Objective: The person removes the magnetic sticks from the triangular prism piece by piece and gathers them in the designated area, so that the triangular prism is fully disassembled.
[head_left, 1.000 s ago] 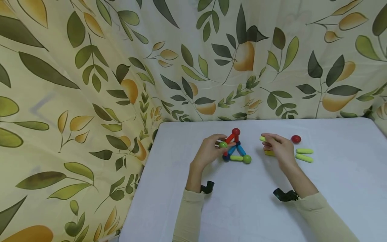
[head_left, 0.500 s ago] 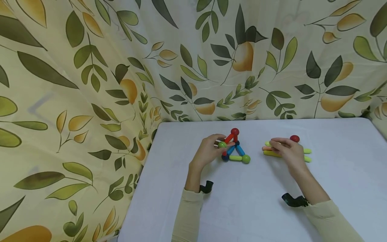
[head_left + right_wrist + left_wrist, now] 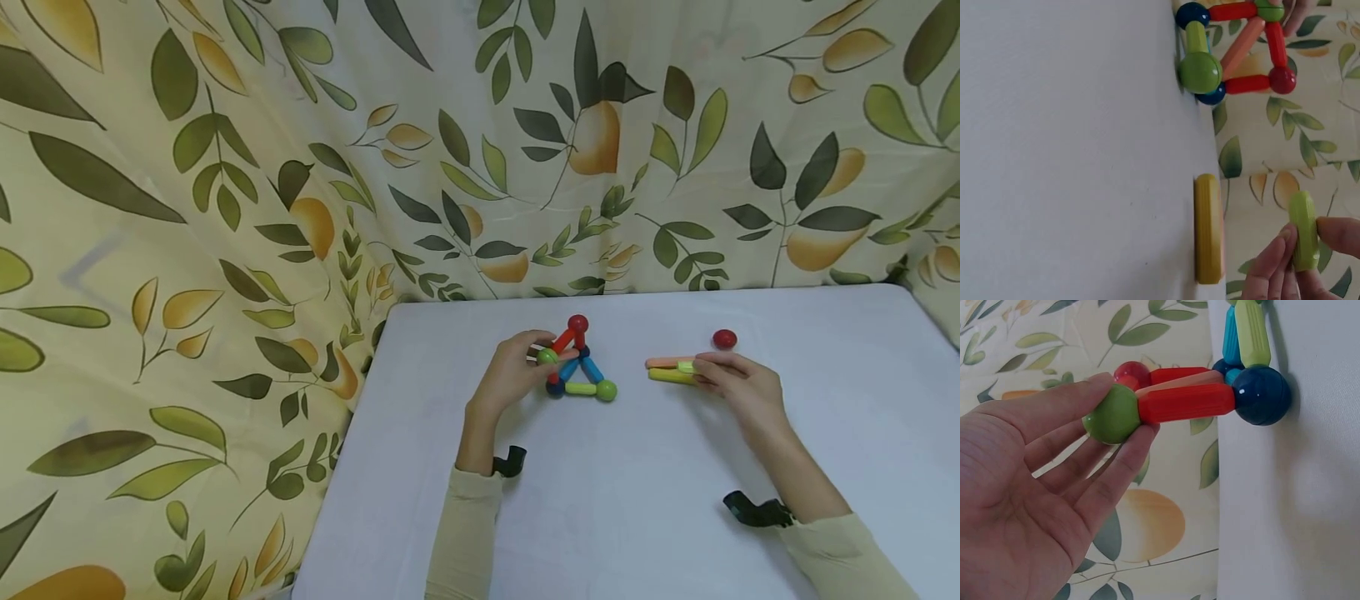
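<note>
My left hand (image 3: 513,375) pinches the green ball (image 3: 1113,415) at one corner of a frame built from toy building rods and balls. The frame has red rods (image 3: 1188,403), blue rods (image 3: 592,369), a light green rod (image 3: 581,389) and a peach rod (image 3: 1242,49), joined by balls, including a dark blue ball (image 3: 1262,395). It stands on the table. My right hand (image 3: 750,392) holds a separate light green rod (image 3: 1304,231) between thumb and fingers, raised above the table. Left of that hand lie a yellow rod (image 3: 669,377) and another peach rod (image 3: 660,362).
A loose red ball (image 3: 724,339) lies behind the right hand. The white table (image 3: 600,500) ends in front of a leaf-patterned curtain (image 3: 420,167). Black wrist cameras (image 3: 756,510) sit at both cuffs. The right hand covers part of the table beneath it.
The right hand has moved to the right with the light green rod. Two light green rods seen earlier on the table are now hidden at that hand. The left hand stays on the frame.
</note>
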Demonstrator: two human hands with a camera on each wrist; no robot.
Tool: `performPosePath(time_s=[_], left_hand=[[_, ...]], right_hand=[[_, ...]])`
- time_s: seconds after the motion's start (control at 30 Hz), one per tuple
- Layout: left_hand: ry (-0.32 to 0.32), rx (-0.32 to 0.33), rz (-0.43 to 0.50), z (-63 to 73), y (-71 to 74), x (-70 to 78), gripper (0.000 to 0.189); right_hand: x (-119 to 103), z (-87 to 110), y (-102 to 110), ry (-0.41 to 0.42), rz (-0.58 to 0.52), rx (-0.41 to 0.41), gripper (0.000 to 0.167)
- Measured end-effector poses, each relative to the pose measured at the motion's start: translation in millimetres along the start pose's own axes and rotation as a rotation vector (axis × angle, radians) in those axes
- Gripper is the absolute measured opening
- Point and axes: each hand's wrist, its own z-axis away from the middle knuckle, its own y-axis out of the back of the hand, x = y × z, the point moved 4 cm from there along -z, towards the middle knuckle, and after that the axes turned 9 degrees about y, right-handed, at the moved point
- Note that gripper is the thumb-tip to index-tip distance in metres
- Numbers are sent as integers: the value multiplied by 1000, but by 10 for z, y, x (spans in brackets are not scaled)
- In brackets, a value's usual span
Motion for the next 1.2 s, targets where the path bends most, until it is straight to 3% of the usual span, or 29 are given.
performPosePath(time_s=[0.17,0.33,0.57,0.93,1.2], left_hand=[[-17,4,-1,-1,4,-3,44],[-25,19,-2,-31,13,3,45],[6,13,-5,6,21,-32,46],[-15,14,-2,-15,-11,-38,46],[0,9,-6,6,-5,-27,46]], right_hand=[[77,36,142,-40,-49,7,37],[106,82,262,-51,-19,-10,43],[231,143,374,-98,81,-48,53],[322,177,666,-81,304,-65,65],[344,168,723,-103,314,-85,58]])
